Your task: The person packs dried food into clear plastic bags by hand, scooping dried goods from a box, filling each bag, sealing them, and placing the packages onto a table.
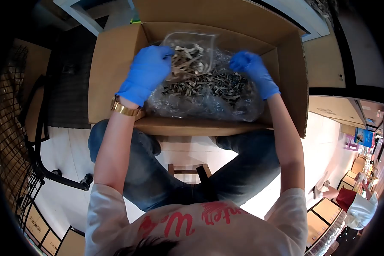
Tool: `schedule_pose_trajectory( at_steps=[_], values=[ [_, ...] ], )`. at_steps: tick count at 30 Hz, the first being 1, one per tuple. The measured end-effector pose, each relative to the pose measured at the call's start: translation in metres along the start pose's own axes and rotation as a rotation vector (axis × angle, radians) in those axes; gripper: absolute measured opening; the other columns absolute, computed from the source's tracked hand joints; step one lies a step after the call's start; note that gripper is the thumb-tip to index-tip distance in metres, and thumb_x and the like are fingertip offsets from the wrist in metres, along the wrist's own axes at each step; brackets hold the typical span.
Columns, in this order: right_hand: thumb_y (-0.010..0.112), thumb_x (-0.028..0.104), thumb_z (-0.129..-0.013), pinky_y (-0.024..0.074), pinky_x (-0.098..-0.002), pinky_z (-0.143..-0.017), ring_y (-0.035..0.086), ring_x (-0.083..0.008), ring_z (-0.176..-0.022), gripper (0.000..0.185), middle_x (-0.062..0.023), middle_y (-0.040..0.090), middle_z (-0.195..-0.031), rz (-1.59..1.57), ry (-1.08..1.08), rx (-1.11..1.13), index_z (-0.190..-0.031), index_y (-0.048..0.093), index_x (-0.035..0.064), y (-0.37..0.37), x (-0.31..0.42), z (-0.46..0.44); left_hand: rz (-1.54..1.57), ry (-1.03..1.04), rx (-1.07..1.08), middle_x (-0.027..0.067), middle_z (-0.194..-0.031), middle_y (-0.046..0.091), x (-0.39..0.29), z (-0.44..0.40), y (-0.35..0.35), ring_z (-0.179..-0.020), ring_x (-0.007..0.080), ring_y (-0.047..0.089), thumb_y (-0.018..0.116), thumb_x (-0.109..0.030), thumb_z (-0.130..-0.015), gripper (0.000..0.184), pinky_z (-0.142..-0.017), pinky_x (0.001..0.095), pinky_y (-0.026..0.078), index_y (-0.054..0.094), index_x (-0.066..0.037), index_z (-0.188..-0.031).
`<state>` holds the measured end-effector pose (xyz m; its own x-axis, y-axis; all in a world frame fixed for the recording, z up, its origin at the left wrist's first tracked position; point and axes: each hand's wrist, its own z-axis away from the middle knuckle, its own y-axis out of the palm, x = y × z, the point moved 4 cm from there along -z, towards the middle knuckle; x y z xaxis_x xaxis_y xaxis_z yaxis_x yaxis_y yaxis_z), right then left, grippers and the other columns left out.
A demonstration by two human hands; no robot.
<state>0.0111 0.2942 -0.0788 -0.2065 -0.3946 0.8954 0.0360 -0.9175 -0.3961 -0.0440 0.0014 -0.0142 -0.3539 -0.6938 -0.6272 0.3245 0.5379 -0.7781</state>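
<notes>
The small clear bag of pale strips lies just beside the left hand, whose grip pinches its near side edge, over a large plastic bag inside the cardboard box. The right hand's grip is curled; whether around anything, I cannot tell.

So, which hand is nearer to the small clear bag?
Left: the left hand is at the left edge of the small clear bag; the right hand is apart, to its right.
</notes>
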Motion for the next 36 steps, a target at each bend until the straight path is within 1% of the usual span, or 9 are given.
schedule_pose_trajectory(
  at_steps=[3, 6, 8, 12, 14, 17, 26, 33, 36],
  values=[
    [0.068, 0.023, -0.081, 0.0495, -0.0377, -0.082, 0.065, -0.0306, -0.085, 0.029, -0.0185, 0.067, -0.09, 0.671, 0.029, 0.183, -0.095, 0.065, -0.0018, 0.018, -0.085, -0.009, 0.006, 0.006, -0.058, 0.0176, -0.095, 0.068, 0.015, 0.004, -0.007, -0.082, 0.027, 0.067, 0.054, -0.012, -0.085, 0.027, -0.076, 0.0318, 0.051, 0.068, -0.004, -0.107],
    [0.069, 0.023, -0.077, 0.0487, -0.0401, -0.083, 0.063, -0.0365, -0.085, 0.031, -0.022, 0.066, -0.09, 0.894, 0.123, 0.402, -0.095, 0.065, -0.0011, 0.053, -0.139, -0.006, 0.068, 0.009, -0.058, 0.0179, -0.096, 0.068, 0.014, 0.004, -0.014, -0.083, 0.0258, 0.067, 0.055, -0.011, -0.086, 0.026, -0.076, 0.0307, 0.05, 0.067, -0.002, -0.107],
    [0.071, 0.026, -0.07, 0.0468, -0.0439, -0.091, 0.056, -0.0349, -0.108, 0.054, -0.0166, 0.057, -0.121, 1.158, 0.081, 0.395, -0.12, 0.056, 0.0113, 0.075, -0.214, -0.018, 0.059, -0.079, -0.005, 0.0182, -0.097, 0.068, 0.011, 0.004, -0.015, -0.084, 0.0248, 0.067, 0.055, -0.009, -0.086, 0.025, -0.076, 0.0304, 0.05, 0.068, -0.002, -0.107],
    [0.072, 0.026, -0.069, 0.0433, -0.045, -0.096, 0.048, -0.0363, -0.118, 0.064, -0.0157, 0.047, -0.132, 1.09, -0.044, 0.156, -0.128, 0.049, 0.0126, 0.111, -0.172, -0.018, 0.052, -0.025, -0.051, 0.0179, -0.095, 0.068, 0.024, -0.001, -0.012, -0.082, 0.0268, 0.067, 0.056, -0.009, -0.086, 0.024, -0.075, 0.0314, 0.05, 0.068, -0.002, -0.105],
    [0.074, 0.023, -0.067, 0.042, -0.0462, -0.097, 0.044, -0.0382, -0.121, 0.07, -0.0162, 0.045, -0.132, 1.186, 0.261, -0.017, -0.131, 0.048, 0.0144, 0.119, -0.136, -0.01, 0.001, -0.011, -0.047, 0.0179, -0.094, 0.068, 0.025, -0.002, -0.012, -0.081, 0.0292, 0.066, 0.056, -0.01, -0.086, 0.023, -0.074, 0.0324, 0.051, 0.068, -0.003, -0.104],
    [0.076, 0.023, -0.066, 0.0432, -0.0461, -0.096, 0.047, -0.0395, -0.117, 0.073, -0.0166, 0.049, -0.127, 0.954, 0.138, 0.034, -0.133, 0.047, 0.0152, 0.117, -0.199, -0.027, 0.0, -0.007, -0.033, 0.0182, -0.093, 0.067, 0.022, -0.002, -0.013, -0.08, 0.031, 0.066, 0.056, -0.011, -0.085, 0.023, -0.074, 0.0333, 0.051, 0.068, -0.003, -0.103],
    [0.073, 0.024, -0.07, 0.0475, -0.0427, -0.086, 0.059, -0.0388, -0.1, 0.059, -0.0201, 0.061, -0.111, 0.725, 0.214, 0.052, -0.124, 0.052, 0.0111, 0.11, -0.235, -0.028, -0.136, 0.04, -0.006, 0.0178, -0.092, 0.066, 0.018, -0.001, -0.001, -0.08, 0.0345, 0.064, 0.055, -0.013, -0.085, 0.022, -0.074, 0.0378, 0.051, 0.068, -0.005, -0.1],
    [0.071, 0.018, -0.072, 0.0485, -0.0357, -0.084, 0.063, -0.03, -0.099, 0.061, -0.0187, 0.064, -0.109, 0.585, 0.217, 0.082, -0.129, 0.05, 0.0075, 0.095, -0.209, -0.008, -0.176, 0.05, 0.037, 0.0178, -0.091, 0.066, 0.02, -0.009, 0.006, -0.082, 0.0359, 0.063, 0.054, -0.016, -0.085, 0.022, -0.077, 0.0414, 0.051, 0.068, -0.005, -0.097],
    [0.072, 0.019, -0.072, 0.0473, -0.035, -0.088, 0.063, -0.0277, -0.099, 0.065, -0.0178, 0.065, -0.109, 0.282, 0.226, 0.086, -0.131, 0.049, 0.0055, 0.083, -0.179, 0.001, -0.159, 0.003, 0.065, 0.018, -0.091, 0.066, 0.018, -0.006, 0.005, -0.083, 0.0356, 0.063, 0.057, -0.019, -0.084, 0.023, -0.078, 0.0409, 0.051, 0.068, -0.005, -0.099]
  ],
)
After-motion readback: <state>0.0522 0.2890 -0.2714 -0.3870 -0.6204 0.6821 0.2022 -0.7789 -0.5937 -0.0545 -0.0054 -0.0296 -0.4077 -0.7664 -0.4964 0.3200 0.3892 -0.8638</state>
